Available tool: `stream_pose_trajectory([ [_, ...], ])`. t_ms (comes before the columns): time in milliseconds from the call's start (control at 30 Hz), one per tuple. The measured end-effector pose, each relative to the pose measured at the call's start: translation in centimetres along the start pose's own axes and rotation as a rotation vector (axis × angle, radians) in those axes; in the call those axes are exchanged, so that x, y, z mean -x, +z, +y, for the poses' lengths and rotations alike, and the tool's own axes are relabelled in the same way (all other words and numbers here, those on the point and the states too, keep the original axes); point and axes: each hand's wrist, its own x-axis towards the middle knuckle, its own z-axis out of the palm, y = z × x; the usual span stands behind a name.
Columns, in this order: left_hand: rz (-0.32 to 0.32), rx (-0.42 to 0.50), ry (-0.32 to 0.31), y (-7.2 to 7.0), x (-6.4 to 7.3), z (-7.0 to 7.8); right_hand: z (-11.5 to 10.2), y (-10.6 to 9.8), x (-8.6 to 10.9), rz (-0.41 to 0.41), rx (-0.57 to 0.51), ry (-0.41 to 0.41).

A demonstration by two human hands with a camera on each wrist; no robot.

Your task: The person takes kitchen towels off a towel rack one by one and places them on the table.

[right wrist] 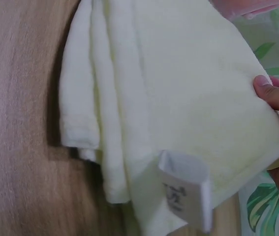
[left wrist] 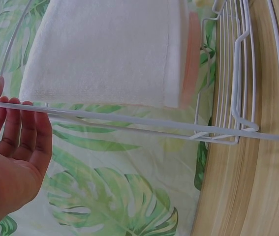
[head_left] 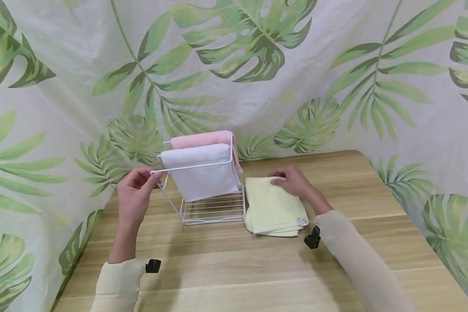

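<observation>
A white wire rack (head_left: 214, 222) stands on the table, with a white towel (head_left: 203, 173) and, behind it, a pink towel (head_left: 200, 139) draped over its upper bars. My left hand (head_left: 134, 195) holds the rack's upper left front corner. In the left wrist view, the thumb and fingertips (left wrist: 27, 123) meet at that corner of the wire frame. To the right of the rack lies a folded pale yellow towel (head_left: 271, 208). My right hand (head_left: 294, 182) pinches its far right edge, thumb on top. In the right wrist view, a white label (right wrist: 186, 187) sticks out from the towel's edge.
The wooden table (head_left: 226, 268) has its back edge against a leaf-patterned cloth backdrop (head_left: 265, 108). Slatted wires form the rack's low shelf (head_left: 214, 206). A small black device (head_left: 313, 237) sits at the right cuff and another (head_left: 153, 266) at the left.
</observation>
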Motion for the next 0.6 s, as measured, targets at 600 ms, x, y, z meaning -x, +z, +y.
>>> stream_pose_trajectory([
  [600,-0.008,-0.017,0.005,-0.2,0.0,-0.1,1.1,0.9,-0.6,-0.035,0.081,0.02],
])
